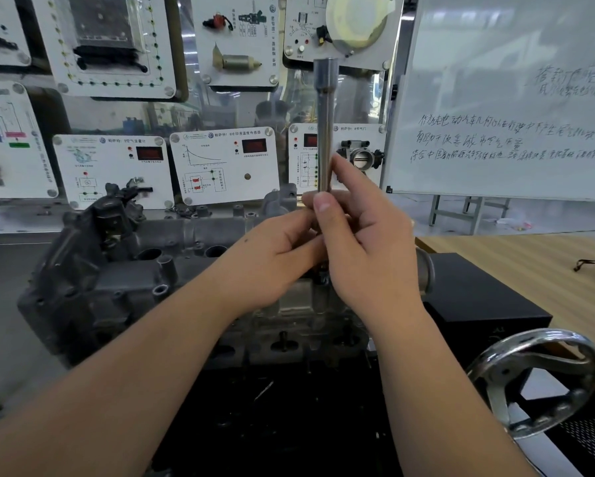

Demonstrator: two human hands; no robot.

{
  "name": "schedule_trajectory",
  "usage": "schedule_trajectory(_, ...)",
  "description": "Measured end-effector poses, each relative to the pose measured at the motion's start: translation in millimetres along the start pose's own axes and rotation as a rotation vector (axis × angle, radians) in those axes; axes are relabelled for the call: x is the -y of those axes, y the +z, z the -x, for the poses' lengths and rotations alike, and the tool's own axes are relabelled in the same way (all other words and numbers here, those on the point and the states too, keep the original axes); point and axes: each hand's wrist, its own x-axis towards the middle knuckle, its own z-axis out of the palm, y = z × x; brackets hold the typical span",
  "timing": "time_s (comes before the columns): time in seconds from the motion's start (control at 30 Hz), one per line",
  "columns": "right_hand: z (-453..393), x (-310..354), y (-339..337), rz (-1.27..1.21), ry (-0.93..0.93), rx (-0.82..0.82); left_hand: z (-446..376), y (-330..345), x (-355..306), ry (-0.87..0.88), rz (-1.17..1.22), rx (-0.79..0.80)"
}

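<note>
A long steel socket tube (325,122) stands upright in front of me, its wider end at the top. My right hand (361,242) grips its lower part, thumb in front and index finger along the shaft. My left hand (275,259) meets it from the left, fingers curled around the tube's bottom end, which is hidden between both hands. Below the hands lies a grey engine cylinder head (123,270) with several round bores and ports.
A chrome handwheel (533,380) sticks out at lower right beside a black box (478,297). A wooden table (530,266) lies to the right. Sensor display panels (223,163) and a whiteboard (509,98) stand behind the engine.
</note>
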Motion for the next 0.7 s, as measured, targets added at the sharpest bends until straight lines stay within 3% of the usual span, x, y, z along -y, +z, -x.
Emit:
schedule_trajectory(0.2, -1.2, -1.9, 2.8, 0.065, -0.019, -0.082, 1.6, 0.1, -2.3, 0.009, -0.028, -0.023)
schedule_trajectory(0.4, 0.4, -2.0, 1.7, 0.011, 0.005, -0.034, 1.2, 0.0, -1.8, -0.006, -0.002, -0.004)
schedule_trajectory(0.7, -0.3, -3.2, 1.1, 0.038, 0.01, -0.094, 2.4, -0.1, -1.5, 0.012, 0.027, -0.035)
